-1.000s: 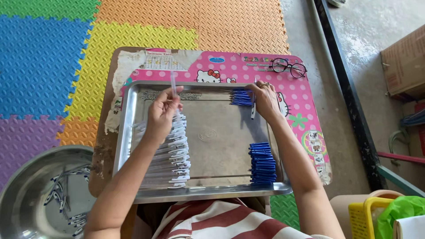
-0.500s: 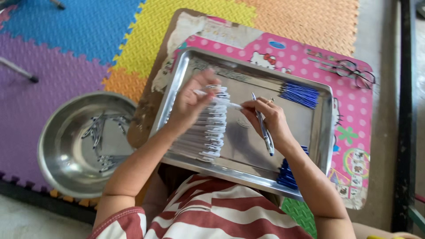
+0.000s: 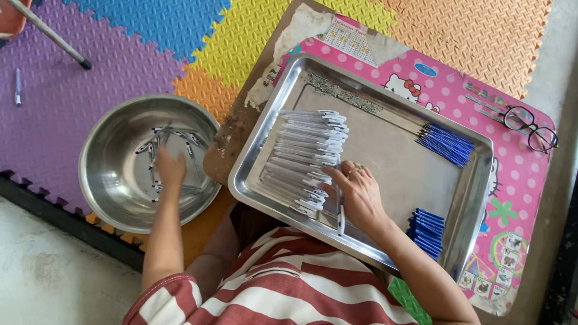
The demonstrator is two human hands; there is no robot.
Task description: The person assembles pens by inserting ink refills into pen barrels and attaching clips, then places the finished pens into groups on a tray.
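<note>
- Foam floor mats (image 3: 120, 36) of interlocking tiles in purple, blue, yellow and orange cover most of the ground in the head view; bare grey concrete floor (image 3: 54, 271) shows at the lower left beyond the mat's black edge.
- Low desk (image 3: 518, 198) with a pink dotted cartoon top, its covering peeled to brown board at the near-left edge, stands on the mats.
- Steel tray (image 3: 391, 156) lies on the desk and holds a fanned row of white pen barrels (image 3: 307, 156) on its left side, one bundle of blue refills (image 3: 447, 144) near the far right corner, and another blue bundle (image 3: 426, 232) by the near right rim.
- Right hand (image 3: 355, 192) rests in the tray just beside the white barrels, fingers curled around one pen (image 3: 341, 216) that points toward the person.
- Left hand (image 3: 170, 168) reaches into a round steel bowl (image 3: 108, 198) on the mats left of the desk, fingers spread loosely over small pen parts (image 3: 162, 135); nothing is visibly gripped.
- Black-rimmed glasses (image 3: 530, 127) lie on the desk's far right edge.
- Loose pen (image 3: 18, 87) lies alone on the purple tile, and a thin metal leg (image 3: 54, 39) stands near it.
</note>
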